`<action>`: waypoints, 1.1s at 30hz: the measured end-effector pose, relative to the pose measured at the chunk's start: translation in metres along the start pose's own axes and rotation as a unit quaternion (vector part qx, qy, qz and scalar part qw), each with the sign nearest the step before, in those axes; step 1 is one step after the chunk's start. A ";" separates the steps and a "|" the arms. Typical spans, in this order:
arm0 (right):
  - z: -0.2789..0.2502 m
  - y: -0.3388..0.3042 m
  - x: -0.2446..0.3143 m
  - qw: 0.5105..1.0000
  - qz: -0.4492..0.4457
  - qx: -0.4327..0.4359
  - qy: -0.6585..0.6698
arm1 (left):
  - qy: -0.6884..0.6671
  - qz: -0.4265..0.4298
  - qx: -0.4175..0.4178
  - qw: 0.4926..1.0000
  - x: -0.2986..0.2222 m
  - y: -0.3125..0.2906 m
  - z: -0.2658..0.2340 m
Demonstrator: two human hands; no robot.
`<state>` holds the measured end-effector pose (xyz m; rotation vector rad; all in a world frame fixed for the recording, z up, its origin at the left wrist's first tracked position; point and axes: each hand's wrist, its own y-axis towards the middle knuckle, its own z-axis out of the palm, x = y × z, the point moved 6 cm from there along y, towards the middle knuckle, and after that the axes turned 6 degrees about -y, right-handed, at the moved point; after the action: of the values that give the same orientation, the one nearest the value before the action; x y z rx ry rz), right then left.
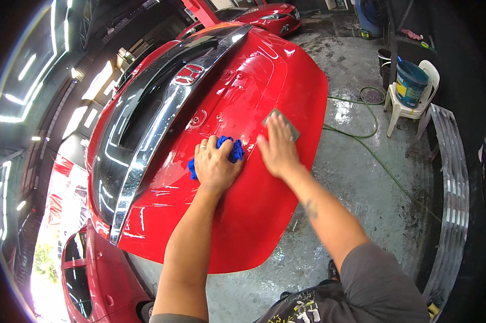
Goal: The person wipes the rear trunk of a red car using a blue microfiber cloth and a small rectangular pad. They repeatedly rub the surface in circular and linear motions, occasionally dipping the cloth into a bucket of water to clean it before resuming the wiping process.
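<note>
A glossy red car tailgate [237, 215] lies before me, its painted panel facing up and its surface wet in places. On the panel, my left hand [217, 162] is closed around a crumpled blue cloth [234, 150], which bulges out between and beside the fingers. Farther right, my right hand [278, 144] presses a thin grey-green sheet of sandpaper [292, 131] against the paint. The fingers of that hand lie close together along the sheet, and its thumb points left. A chrome strip [158, 117] with an emblem runs along the tailgate, beside the dark rear window [127, 129].
A white plastic chair [398, 110] at the right carries a dark teal bucket [411, 83]. Across the wet grey floor winds a green hose [373, 148]. A ribbed metal panel [449, 199] leans at the right edge. Other red cars stand at the lower left [100, 274] and far back [272, 16].
</note>
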<state>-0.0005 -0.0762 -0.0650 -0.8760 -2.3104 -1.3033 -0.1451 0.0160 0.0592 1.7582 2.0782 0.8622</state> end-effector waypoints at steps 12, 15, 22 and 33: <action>-0.006 0.028 -0.032 0.998 0.023 0.007 0.050 | 0.000 0.001 -0.025 1.000 -0.001 0.003 0.004; -0.007 -0.088 0.064 0.997 -0.053 0.054 -0.008 | 0.003 -0.018 -0.011 1.000 0.011 -0.012 0.011; -0.014 -0.060 0.019 0.998 -0.036 0.052 0.029 | -0.001 -0.003 -0.020 1.000 0.008 -0.011 0.006; -0.023 -0.200 0.094 0.964 -0.106 0.206 0.127 | 0.002 -0.019 -0.011 1.000 0.007 -0.011 0.010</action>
<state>-0.2036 -0.1411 -0.1281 -0.3139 -2.3816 -0.8897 -0.1500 0.0243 0.0461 1.7021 2.0883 0.8754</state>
